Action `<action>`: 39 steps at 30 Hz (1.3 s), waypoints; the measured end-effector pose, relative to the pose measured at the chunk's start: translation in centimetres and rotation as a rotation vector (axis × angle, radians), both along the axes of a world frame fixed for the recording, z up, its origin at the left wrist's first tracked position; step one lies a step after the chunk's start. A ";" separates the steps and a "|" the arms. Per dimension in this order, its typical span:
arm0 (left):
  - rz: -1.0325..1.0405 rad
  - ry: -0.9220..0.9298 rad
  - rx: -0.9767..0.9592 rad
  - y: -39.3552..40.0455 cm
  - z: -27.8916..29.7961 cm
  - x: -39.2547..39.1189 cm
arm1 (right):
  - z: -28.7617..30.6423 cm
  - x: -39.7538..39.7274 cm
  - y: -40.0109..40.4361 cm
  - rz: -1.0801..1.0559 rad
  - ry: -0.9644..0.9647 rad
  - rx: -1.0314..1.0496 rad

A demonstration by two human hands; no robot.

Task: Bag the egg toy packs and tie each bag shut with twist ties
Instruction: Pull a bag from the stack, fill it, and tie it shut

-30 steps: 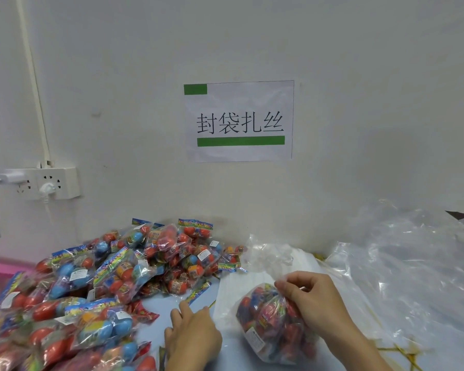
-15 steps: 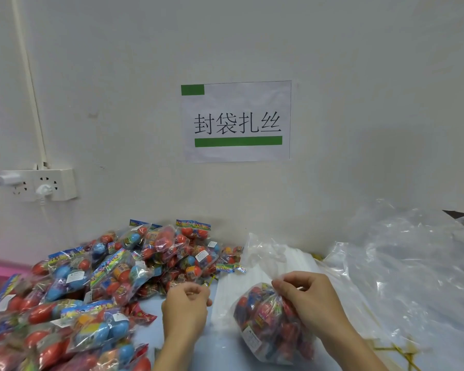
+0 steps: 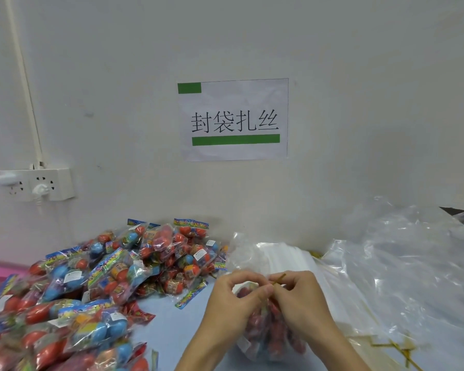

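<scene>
Left hand (image 3: 235, 301) risen to join right hand (image 3: 298, 298), both pinching gold twist tie (image 3: 279, 278) at bag (image 3: 268, 333) neck, wall sign (image 3: 235, 119) "封袋扎丝"

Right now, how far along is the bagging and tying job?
Done: one clear bag is already filled with egg packs. In hand: the left hand and right hand meet at its neck, pinching a gold twist tie; the tie is not visibly closed yet. Left: a big pile of loose egg toy packs beside a stack of empty bags.
</scene>
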State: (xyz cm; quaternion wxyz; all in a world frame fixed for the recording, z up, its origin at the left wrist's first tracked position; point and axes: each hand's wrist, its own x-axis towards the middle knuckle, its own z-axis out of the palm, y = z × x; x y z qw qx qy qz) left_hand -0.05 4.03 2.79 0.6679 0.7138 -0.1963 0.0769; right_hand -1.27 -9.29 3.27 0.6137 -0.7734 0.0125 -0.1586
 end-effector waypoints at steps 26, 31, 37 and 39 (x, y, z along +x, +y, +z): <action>0.158 0.051 -0.148 0.6 0.1 0.4 | 0.1 0.6 -1.0 -0.173 -0.180 0.272; 0.170 0.077 -0.080 0.5 0.2 0.5 | -0.5 1.0 -0.9 -0.231 -0.117 0.259; 0.142 0.046 -0.065 0.4 -0.3 0.5 | -0.5 0.6 0.7 -0.094 -0.108 0.257; 0.130 0.016 -0.039 0.4 -0.5 0.7 | -0.5 0.4 1.1 -0.042 -0.111 0.259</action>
